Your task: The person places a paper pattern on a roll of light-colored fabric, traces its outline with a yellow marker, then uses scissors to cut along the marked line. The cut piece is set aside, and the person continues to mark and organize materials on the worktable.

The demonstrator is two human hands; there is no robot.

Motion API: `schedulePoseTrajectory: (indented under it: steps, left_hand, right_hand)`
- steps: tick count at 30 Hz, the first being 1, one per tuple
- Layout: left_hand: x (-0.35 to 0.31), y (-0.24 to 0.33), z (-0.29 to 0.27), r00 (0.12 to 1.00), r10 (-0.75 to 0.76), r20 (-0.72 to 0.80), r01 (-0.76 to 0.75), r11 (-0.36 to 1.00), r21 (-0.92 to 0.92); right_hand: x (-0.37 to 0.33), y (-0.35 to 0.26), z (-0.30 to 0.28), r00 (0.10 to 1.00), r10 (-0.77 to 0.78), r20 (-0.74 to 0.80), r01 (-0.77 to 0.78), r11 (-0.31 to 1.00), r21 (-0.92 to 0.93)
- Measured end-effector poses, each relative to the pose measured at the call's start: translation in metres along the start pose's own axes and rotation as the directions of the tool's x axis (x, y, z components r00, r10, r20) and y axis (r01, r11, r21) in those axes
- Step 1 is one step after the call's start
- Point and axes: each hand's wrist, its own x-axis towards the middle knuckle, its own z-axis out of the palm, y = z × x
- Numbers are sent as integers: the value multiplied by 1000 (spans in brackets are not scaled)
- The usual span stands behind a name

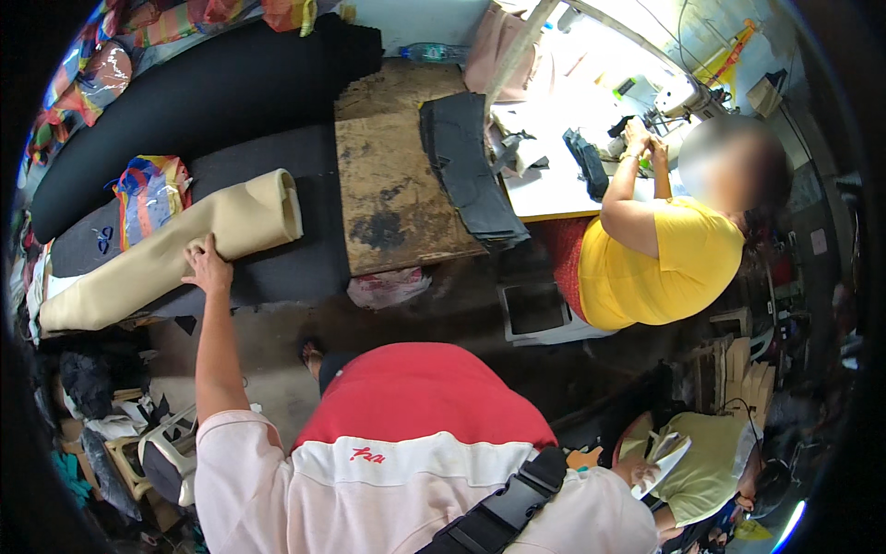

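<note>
Beige roll (157, 263) first: it lies aslant on the dark cloth-topped counter (318, 217), its open end toward the wooden counter. Our left grip (209, 269) rests on the near side of the roll — fingers spread, palm side down, nothing clenched. Right grip: we don't see it, so we can't tell whether it holds anything.

Just behind the roll we get a multicoloured plastic bag (152, 208), and left of that bag, also behind the roll, blue-handled scissors (103, 240). Farther behind the roll stretches a long bulky black bundle (231, 88).

Right of the roll we have the stained wooden counter (383, 194); dark grey cut pieces (466, 162) lie along its far-from-roll edge. A clear bottle (432, 53) sits behind and right of the roll. Below the wooden counter, right of the roll, we note a pale plastic bag with red marks (388, 288).

Well right of the roll, a co-worker in a yellow top (678, 254) has both hands raised near a sewing machine (681, 97) — what they hold is too small for us to tell. A second co-worker in olive (706, 462) is nearer us, also well right of the roll.
</note>
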Motion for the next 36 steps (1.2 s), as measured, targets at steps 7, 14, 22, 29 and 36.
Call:
schedulePoseTrajectory:
  steps: [7, 14, 22, 29, 36]
  left_hand:
    - [-5, 7, 1, 991, -51, 121, 35, 990, 133]
    - [9, 0, 5, 948, -68, 311, 51, 997, 63]
    - [32, -22, 49, 953, 2, 304, -8, 1000, 20]
    - [5, -29, 27, 946, 123, 299, -127, 992, -4]
    - [-19, -52, -2, 917, 280, 284, -211, 945, -250]
  right_hand:
    - [52, 22, 24, 997, -64, 46, 64, 998, -6]
    - [73, 14, 40, 986, -117, 117, 122, 992, -36]
    - [75, -20, 53, 950, -226, 214, 256, 958, -127]
    - [49, -138, 62, 752, -235, 616, 556, 728, -401]
    - [-223, -381, 44, -309, -930, 196, 945, -278, 173]
